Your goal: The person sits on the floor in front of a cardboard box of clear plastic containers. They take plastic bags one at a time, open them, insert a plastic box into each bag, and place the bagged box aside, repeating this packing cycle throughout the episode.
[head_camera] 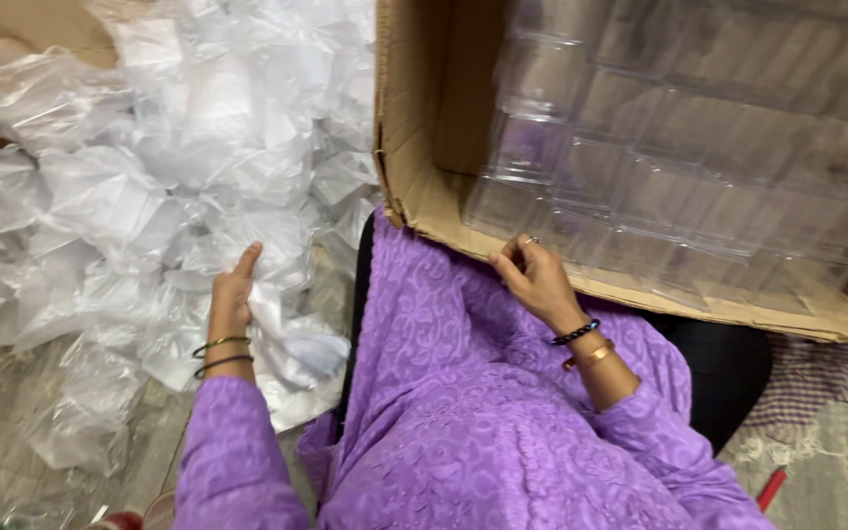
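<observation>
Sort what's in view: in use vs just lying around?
In use:
- left hand on the pile of clear plastic bags
- right hand at the edge of the cardboard box
- clear plastic containers stacked in it

Lying about:
- red object on the floor
- checked cloth

Packing workroom (cartoned clear boxes (699,167)).

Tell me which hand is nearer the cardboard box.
Right. The right hand is at the cardboard box's front edge; the left hand rests on the plastic bags, off to its side.
</observation>
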Demonstrator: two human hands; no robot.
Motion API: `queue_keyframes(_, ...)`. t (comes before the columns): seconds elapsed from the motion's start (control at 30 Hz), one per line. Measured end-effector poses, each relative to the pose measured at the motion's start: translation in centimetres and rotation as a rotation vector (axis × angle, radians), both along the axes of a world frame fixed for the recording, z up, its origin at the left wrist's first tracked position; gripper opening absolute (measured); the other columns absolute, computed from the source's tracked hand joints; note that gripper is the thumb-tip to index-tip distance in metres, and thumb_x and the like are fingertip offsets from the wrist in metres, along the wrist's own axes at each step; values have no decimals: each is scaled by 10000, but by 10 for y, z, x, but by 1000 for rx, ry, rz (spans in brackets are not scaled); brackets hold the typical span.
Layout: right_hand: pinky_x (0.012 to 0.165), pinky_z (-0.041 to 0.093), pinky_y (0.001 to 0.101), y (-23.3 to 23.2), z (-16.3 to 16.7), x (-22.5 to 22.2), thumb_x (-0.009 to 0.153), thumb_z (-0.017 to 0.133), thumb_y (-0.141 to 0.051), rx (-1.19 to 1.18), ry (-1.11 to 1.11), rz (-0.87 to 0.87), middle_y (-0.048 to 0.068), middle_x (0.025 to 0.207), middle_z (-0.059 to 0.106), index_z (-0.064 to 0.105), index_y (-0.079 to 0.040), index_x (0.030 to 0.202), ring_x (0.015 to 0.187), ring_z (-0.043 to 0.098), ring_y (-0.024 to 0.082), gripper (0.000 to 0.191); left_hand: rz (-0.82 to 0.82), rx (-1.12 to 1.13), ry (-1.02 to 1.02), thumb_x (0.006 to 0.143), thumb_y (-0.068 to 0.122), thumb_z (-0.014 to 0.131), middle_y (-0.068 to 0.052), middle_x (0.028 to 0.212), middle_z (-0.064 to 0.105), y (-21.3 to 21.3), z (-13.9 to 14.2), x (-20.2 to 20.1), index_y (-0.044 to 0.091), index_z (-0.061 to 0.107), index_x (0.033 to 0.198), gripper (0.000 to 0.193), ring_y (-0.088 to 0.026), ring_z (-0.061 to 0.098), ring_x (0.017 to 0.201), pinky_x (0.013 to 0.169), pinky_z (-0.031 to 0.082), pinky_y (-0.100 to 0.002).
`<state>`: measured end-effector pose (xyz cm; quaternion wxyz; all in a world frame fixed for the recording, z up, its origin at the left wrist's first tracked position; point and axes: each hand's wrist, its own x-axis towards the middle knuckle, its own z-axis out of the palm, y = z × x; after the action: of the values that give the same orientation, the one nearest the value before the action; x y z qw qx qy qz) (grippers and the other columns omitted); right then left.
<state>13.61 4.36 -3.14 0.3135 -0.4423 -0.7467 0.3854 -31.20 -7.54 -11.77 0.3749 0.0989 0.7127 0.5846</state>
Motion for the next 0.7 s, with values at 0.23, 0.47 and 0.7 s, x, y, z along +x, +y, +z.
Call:
queue_keyframes(0.23,530,444,258,-3,20,-5,944,743,-194,30,-22,19,7,675,613,621,-3,840,595,534,69,249,-13,-225,999,970,297,845,-138,862,763,18,38,31,-7,789,1056,321,-148,618,734,703,495,-373)
queue_keyframes(0.47,888,566,197,-21,93,-42,891,795,-201,-265,580,221,-66,1081,682,602,-79,1199,990,657,45,383,-413,668,648,1102,217,561,-119,1223,747,39,165,203,-22,672,1299,329,-168,704,1135,988,551,-295)
queue_keyframes(0.7,796,563,230,-17,110,-19,979,736,-85,-183,714,68,7,984,726,702,22,1101,897,663,77,166,-697,748,378,1016,210,700,-94,1157,736,55,190,255,-20,658,1317,381,-128,682,1039,906,549,-267)
